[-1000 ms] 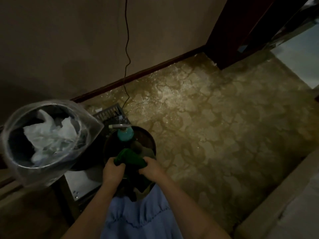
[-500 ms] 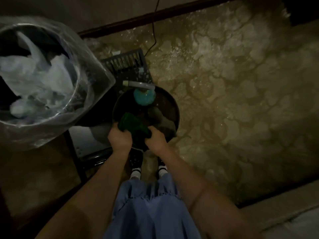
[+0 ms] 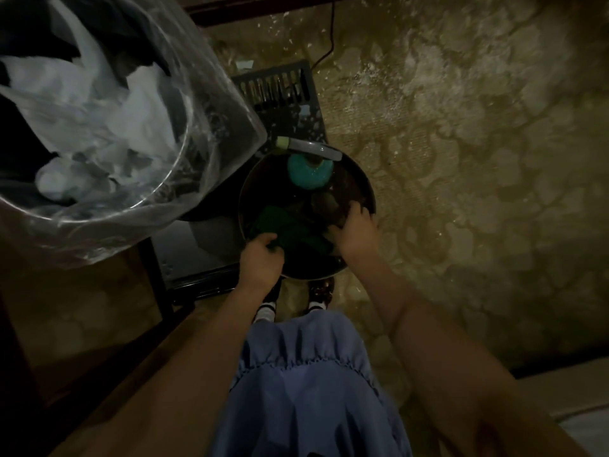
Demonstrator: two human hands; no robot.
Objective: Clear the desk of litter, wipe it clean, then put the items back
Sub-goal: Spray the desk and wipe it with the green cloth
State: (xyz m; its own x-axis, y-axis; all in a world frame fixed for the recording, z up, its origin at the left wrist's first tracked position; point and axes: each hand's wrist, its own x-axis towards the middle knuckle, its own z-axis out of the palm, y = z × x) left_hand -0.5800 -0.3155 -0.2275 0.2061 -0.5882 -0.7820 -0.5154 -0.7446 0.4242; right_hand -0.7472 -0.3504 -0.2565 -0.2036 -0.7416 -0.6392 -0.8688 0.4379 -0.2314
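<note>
cloth handling: I'm judging the green cloth (image 3: 290,227) as soft and floppy, probably wet and heavier than dry; likely dripping when lifted, so I'm thinking bunch it and squeeze rather than take it by one corner.
where to hold: best grip looks like the gathered near edge, where my left hand (image 3: 260,262) is already sitting.
cloth look: dark green, crumpled, no clear pattern showing; the light is dim so I'm not reading the texture.
cloth location: it's lying inside the round dark basin (image 3: 364,183) on the floor, in the near-left part, right in front of my feet.
left hand: I'm curling my fingers round the cloth's near edge at the basin rim, gripping it.
right hand: my right hand (image 3: 354,230) is reaching into the basin's right side, fingers bent down onto something dark; I cannot tell if it's closing on the cloth or just pressing.
basin contents: a teal round scrubber (image 3: 308,173) is sitting at the far side, apart from the cloth; water level is too dark to see.
rim item: a pale tube-like handle (image 3: 309,148) is lying across the far rim.
stage guess: I'm reading this as wetting or wringing the cloth before the wipe.
bin: a bin with a clear liner (image 3: 211,103) is holding white crumpled litter, standing left of the basin.
</note>
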